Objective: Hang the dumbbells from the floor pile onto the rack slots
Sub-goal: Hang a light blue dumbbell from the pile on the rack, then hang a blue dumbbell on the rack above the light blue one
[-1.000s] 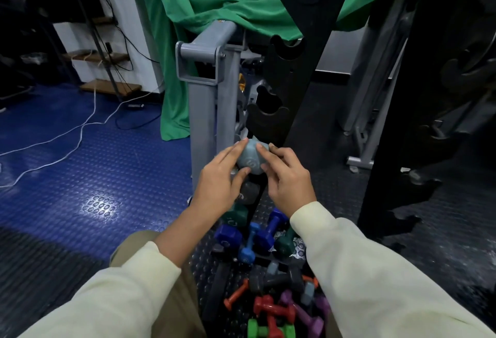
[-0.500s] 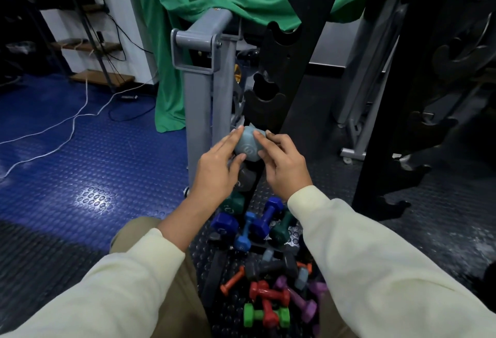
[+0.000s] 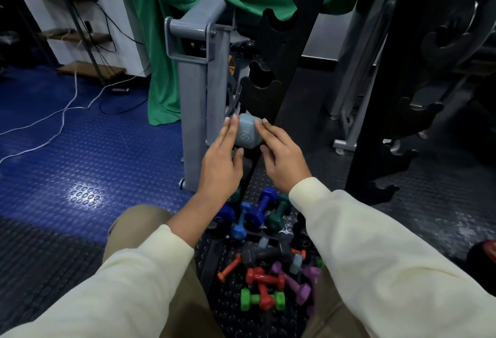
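Head view: two hands steady a grey-blue dumbbell at the rack.

Both hands touch the grey-blue dumbbell [image 3: 247, 133] with straight fingers, the left hand [image 3: 220, 166] on one side and the right hand [image 3: 284, 158] on the other; neither grip is clenched. It sits low against the black rack [image 3: 264, 88], likely in a slot. It looks hard, heavy and a bit smooth, so hold the thin middle bar. More dumbbells wait in the floor pile [image 3: 265, 265].

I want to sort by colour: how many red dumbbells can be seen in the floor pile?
2. One red dumbbell lies across the pile's near part; the other crosses the green dumbbell just below. More may be hidden under others.
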